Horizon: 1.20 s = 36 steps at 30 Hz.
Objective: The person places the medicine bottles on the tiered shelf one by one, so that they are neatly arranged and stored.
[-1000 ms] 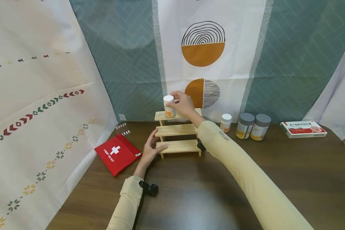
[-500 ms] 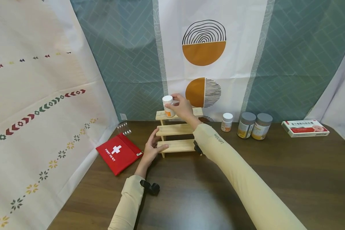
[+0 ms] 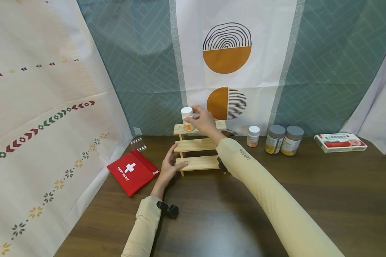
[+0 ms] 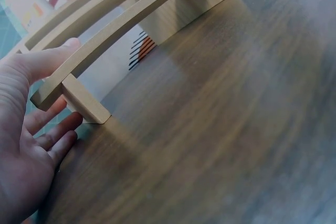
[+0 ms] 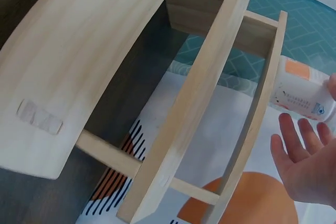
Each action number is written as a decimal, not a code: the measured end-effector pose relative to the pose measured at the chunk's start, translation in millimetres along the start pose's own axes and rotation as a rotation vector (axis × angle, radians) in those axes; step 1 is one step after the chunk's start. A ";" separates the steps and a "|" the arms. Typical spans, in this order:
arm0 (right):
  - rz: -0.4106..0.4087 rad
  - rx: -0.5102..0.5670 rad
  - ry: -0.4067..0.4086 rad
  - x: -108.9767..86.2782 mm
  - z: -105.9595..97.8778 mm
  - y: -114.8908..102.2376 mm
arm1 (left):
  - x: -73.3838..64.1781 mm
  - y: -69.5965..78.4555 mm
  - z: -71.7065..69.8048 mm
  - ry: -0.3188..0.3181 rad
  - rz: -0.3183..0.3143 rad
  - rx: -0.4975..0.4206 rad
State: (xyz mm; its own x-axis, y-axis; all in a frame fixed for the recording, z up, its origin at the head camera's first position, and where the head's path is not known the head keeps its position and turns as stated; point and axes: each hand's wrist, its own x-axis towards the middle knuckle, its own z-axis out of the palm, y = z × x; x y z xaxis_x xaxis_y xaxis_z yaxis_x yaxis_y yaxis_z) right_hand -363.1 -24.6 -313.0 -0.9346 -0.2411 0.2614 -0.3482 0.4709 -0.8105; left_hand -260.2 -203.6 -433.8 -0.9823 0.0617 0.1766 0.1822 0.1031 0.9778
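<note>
A three-tier wooden step rack (image 3: 197, 145) stands at the back of the table. My left hand (image 3: 169, 167) grips its left end; in the left wrist view the thumb (image 4: 52, 60) lies over a shelf and the other fingers are below, beside the leg. On the top tier, near the left end, stands a white pill bottle (image 3: 186, 113) with a white cap and orange label. My right hand (image 3: 206, 123) holds this bottle from the right, thumb at its front. Several fingers of that hand spread apart from the bottle in the right wrist view; the index finger's contact is hidden.
Right of the rack are a smaller white bottle (image 3: 253, 136), two grey-lidded jars (image 3: 274, 139) side by side, and a red-and-white medicine box (image 3: 340, 142). To the left lie a red first aid pouch (image 3: 133, 171) and a clear blister pack (image 3: 138, 143). Fabric hangs behind.
The white bottle has shifted slightly left along the top tier with my right hand. My right forearm has swung a little left. The left hand keeps its place on the rack.
</note>
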 end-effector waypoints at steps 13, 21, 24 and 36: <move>0.021 -0.059 -0.090 -7.8 -13.1 3.6 | 0.9 -1.0 -1.0 0.006 -0.001 -0.015; 0.071 0.018 -0.034 -15.2 -28.5 15.9 | 1.3 -1.2 0.2 0.011 -0.002 -0.028; 0.072 0.090 -0.013 -18.8 -37.3 21.8 | 1.4 -1.4 0.6 0.007 0.001 -0.031; 0.072 0.225 0.002 -41.2 -69.4 32.5 | 1.4 -0.9 1.2 0.023 0.005 0.006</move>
State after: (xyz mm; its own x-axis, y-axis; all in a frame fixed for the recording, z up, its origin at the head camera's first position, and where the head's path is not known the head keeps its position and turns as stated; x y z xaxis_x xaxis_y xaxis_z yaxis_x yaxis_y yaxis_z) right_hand -341.0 59.6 -313.7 -0.9566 -0.2124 0.1996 -0.2562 0.2860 -0.9234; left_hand -261.7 -202.4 -434.6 -0.9821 0.0391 0.1844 0.1876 0.1090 0.9762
